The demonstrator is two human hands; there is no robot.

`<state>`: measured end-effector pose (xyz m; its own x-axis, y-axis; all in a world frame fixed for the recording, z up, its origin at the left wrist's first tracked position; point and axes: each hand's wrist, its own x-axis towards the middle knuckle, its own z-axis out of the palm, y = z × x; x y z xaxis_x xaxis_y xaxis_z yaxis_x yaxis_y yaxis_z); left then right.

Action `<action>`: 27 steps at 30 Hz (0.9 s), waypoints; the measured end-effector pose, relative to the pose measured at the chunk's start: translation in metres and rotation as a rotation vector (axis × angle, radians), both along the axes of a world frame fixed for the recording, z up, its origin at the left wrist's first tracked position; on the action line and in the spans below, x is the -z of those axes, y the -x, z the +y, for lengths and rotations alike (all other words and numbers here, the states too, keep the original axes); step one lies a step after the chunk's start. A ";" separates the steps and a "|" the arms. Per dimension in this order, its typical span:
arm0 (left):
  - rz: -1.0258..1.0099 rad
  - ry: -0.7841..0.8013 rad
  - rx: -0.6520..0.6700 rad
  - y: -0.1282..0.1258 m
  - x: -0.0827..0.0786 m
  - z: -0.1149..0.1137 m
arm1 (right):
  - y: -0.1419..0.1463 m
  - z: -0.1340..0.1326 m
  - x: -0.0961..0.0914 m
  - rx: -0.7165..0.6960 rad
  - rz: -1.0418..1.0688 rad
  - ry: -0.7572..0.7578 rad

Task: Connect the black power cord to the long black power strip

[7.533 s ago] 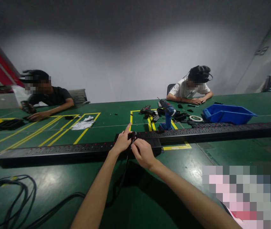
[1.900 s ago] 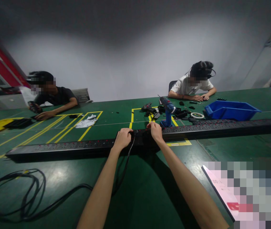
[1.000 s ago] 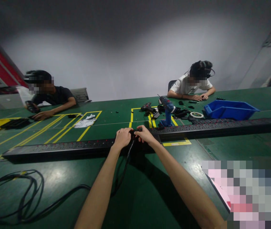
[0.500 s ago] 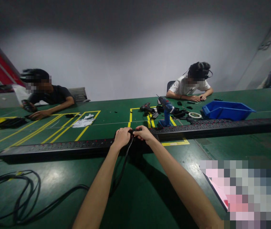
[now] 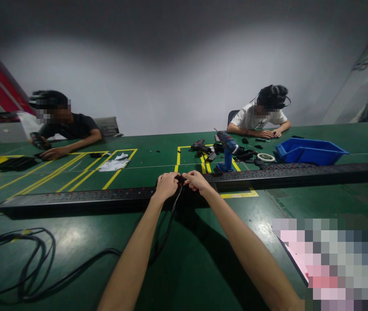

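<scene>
Two long black power strips lie across the bench, the left strip (image 5: 83, 201) ending near my hands and the right strip (image 5: 294, 176) running off to the right. My left hand (image 5: 167, 185) is closed at the inner end of the left strip, its fingers on a small black part (image 5: 180, 178). From the other side my right hand (image 5: 197, 180) pinches the same part between thumb and fingertips. A black cable (image 5: 170, 220) hangs from between my hands and runs left beneath my left forearm. The part's exact kind is hidden by my fingers.
Coiled cable (image 5: 38, 259) lies front left. Beyond my hands stand a blue cordless drill (image 5: 226, 151), a tape roll (image 5: 266, 157) and a blue bin (image 5: 312, 151). White papers (image 5: 114, 164) lie left. Two people sit across the green bench (image 5: 158, 151).
The fingers of my right hand have shifted slightly on the small black part. My left hand stays in place; the whole view has moved a little.
</scene>
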<state>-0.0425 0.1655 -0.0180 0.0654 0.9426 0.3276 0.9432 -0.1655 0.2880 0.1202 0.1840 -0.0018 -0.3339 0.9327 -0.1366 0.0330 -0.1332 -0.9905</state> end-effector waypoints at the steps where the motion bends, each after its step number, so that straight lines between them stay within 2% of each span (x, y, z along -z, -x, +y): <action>1: 0.002 -0.001 -0.002 0.000 0.000 0.000 | 0.000 0.000 0.000 -0.001 -0.010 -0.004; 10: -0.003 0.033 -0.019 -0.002 -0.005 -0.002 | 0.005 0.006 0.014 0.019 -0.236 -0.188; 17: -0.005 0.042 -0.024 -0.003 -0.006 -0.001 | 0.003 0.003 0.015 0.010 -0.162 -0.221; 27: -0.005 0.032 -0.018 -0.002 -0.004 -0.001 | 0.004 0.000 0.003 0.056 0.050 -0.046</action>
<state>-0.0406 0.1649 -0.0139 0.0464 0.9535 0.2978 0.9445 -0.1389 0.2978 0.1158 0.1840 -0.0052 -0.2860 0.9551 -0.0773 -0.0228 -0.0875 -0.9959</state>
